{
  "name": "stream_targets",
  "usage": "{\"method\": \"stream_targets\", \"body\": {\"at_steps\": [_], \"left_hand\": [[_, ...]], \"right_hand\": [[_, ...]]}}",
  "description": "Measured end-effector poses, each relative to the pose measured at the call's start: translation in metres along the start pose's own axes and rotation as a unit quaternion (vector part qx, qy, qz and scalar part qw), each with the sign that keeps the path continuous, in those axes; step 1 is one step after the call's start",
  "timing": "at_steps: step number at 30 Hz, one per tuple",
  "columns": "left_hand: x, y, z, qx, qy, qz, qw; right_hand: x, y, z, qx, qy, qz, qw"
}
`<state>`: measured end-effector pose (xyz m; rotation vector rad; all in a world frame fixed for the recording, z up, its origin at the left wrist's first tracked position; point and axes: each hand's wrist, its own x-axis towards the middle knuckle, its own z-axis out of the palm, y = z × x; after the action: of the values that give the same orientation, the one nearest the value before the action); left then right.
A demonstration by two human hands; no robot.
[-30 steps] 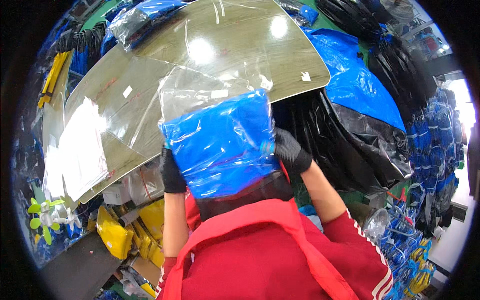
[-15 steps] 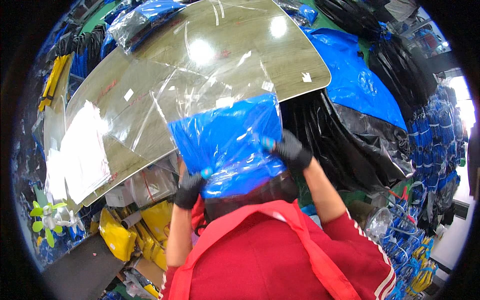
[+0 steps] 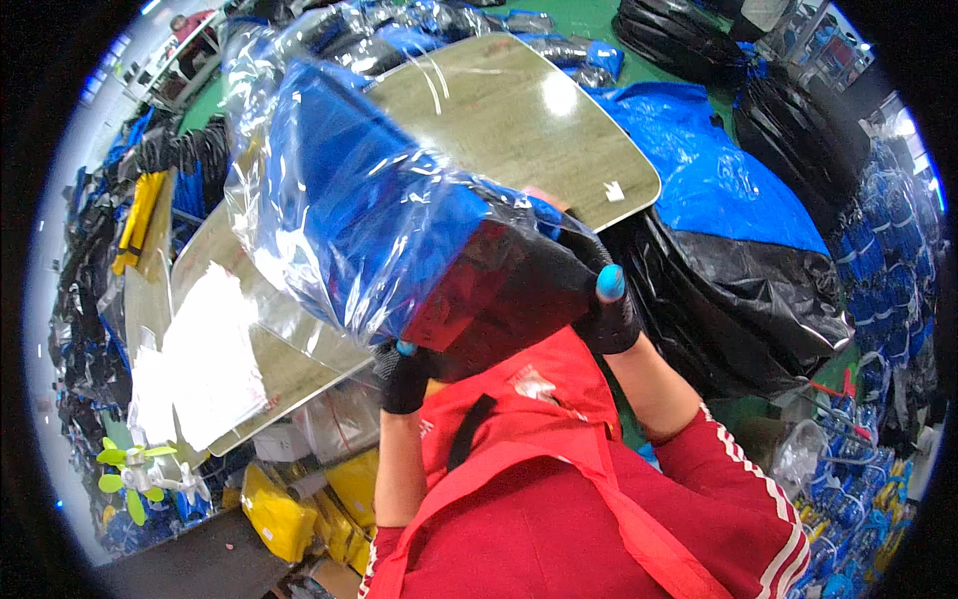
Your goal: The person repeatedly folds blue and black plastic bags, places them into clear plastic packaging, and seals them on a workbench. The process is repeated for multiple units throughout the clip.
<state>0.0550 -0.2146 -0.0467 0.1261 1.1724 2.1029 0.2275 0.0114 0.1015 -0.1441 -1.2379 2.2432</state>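
Black-gloved left hand (image 3: 401, 377) and right hand (image 3: 607, 299) grip a clear plastic bag (image 3: 317, 285) — folded blue-and-black sheeting (image 3: 399, 200) inside.

Bright light fills the room. A hard white glare spot sits near the table's (image 3: 509, 145) far right edge, and the papers (image 3: 215, 354) at its near left edge are burnt out to flat white. The bag (image 3: 369, 225) throws scattered glints (its dark end loses detail). The bundles (image 3: 878, 255) at right look smeared; straight lines bow toward a black rim.
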Motion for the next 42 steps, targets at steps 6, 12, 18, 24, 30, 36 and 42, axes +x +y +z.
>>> {"method": "stream_targets", "body": {"at_steps": [6,12,18,24,30,36,42], "left_hand": [[0.059,-0.047,0.000,-0.016,-0.248,0.040,0.968],[0.001,0.082,0.095,0.743,-0.346,-0.068,0.569],[0.019,0.219,0.171,0.769,-0.122,0.522,0.347],[0.049,0.170,0.224,0.708,-0.330,0.362,0.509],[0.038,0.124,0.194,0.501,0.063,0.597,0.624],[0.060,0.026,0.173,-0.087,-0.014,0.114,0.990],[0.061,-0.025,0.116,0.181,-0.051,0.212,0.959]], "right_hand": [[0.051,0.003,0.033,-0.093,0.029,-0.074,0.992],[0.063,-0.012,0.001,-0.056,0.039,-0.133,0.989],[0.063,-0.023,-0.002,-0.417,-0.119,-0.268,0.860],[0.068,-0.011,-0.020,-0.548,-0.068,-0.344,0.760],[0.075,-0.006,-0.031,-0.146,0.219,-0.264,0.928],[0.105,0.007,-0.009,0.169,0.274,-0.198,0.926],[0.111,0.033,0.003,0.072,0.125,-0.243,0.959]]}}
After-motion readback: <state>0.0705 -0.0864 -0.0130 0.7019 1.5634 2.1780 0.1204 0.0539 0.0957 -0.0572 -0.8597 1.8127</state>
